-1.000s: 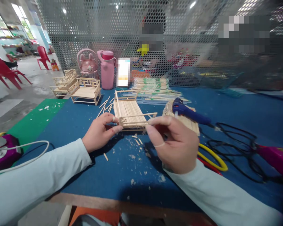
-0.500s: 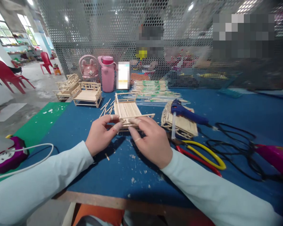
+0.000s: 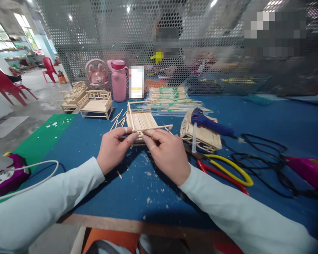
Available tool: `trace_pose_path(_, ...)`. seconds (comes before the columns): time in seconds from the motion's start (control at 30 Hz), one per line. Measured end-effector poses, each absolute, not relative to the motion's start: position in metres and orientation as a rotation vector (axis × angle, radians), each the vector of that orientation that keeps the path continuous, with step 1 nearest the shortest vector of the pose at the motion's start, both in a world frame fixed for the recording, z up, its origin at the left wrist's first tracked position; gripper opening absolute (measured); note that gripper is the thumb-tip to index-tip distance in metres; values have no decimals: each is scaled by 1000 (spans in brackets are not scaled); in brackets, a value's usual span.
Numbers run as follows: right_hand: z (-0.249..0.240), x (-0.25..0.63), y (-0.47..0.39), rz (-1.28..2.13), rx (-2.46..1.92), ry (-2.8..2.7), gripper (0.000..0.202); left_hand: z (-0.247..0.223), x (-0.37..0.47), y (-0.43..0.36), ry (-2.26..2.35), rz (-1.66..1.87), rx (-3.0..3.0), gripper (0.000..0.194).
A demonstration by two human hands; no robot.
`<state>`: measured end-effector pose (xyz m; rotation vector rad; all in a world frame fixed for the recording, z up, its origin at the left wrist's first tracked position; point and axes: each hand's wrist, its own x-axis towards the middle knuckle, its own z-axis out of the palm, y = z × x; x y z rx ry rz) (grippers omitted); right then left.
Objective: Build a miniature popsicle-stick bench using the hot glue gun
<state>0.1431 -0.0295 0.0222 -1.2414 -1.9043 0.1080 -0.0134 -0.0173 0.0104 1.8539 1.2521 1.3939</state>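
A miniature bench made of thin wooden sticks stands on the blue table in front of me, its slatted seat facing up. My left hand pinches the near left corner of its frame between thumb and fingers. From the other side my right hand grips the near rail, its thumb and fingertips almost meeting those of the left. Small stick pieces between the fingertips are partly hidden. Several loose short sticks lie to the left of the bench.
Finished-looking mini benches stand at the back left. A blue glue gun rests on another stick piece at right, beside red-and-yellow-handled pliers and black cable. Behind are a pink bottle, bundled sticks and a mesh screen.
My right fingers have shifted a little up and left, so both hands' fingertips now come closer together at the near rail. The bench stays in place on the table.
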Motion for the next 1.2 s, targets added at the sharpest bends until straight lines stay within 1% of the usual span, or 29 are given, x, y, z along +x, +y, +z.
trace_pose_path(0.13,27,138,-30,231,-1297,-1859,20,11,-13,-18,1268,1418,1840,15)
trace_pose_path(0.3,31,132,-30,532,-1302,-1775,20,10,-13,-17,1278,1413,1841,17)
trace_pose_path(0.4,30,132,-29,639,-1274,-1698,20,9,-13,-17,1280,1418,1856,16)
trace_pose_path(0.9,21,133,-25,641,-1216,-1654,21,6,-12,-18,1254,1420,1808,19)
trace_pose_path(1.07,21,135,-28,649,-1194,-1667,26,7,-16,-18,1203,1364,1871,17)
trace_pose_path(1.2,20,134,-29,662,-1195,-1627,25,7,-15,-18,1234,1396,1862,15)
